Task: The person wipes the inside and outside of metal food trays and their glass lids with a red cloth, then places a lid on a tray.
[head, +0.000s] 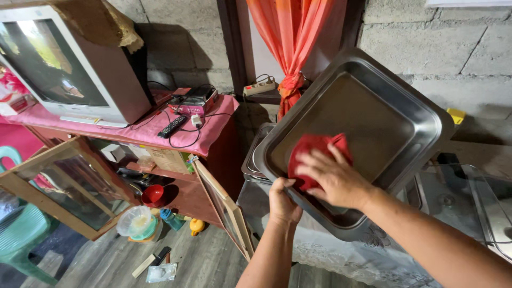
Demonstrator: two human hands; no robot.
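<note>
I hold a large square steel tray [373,101] tilted up in front of me. My left hand [282,202] grips its lower rim from below, thumb over the edge. My right hand [333,178] lies flat inside the tray and presses a red cloth [312,149] against its bottom near the lower left corner. The rest of the tray's inside is bare, dull metal.
More steel trays [255,154] are stacked behind the held one on a table with a lace cloth [346,261]. A glass lid [464,197] lies at right. To the left stand a television [58,64], a pink-covered cabinet [208,128] with open glass doors and a green chair [18,234].
</note>
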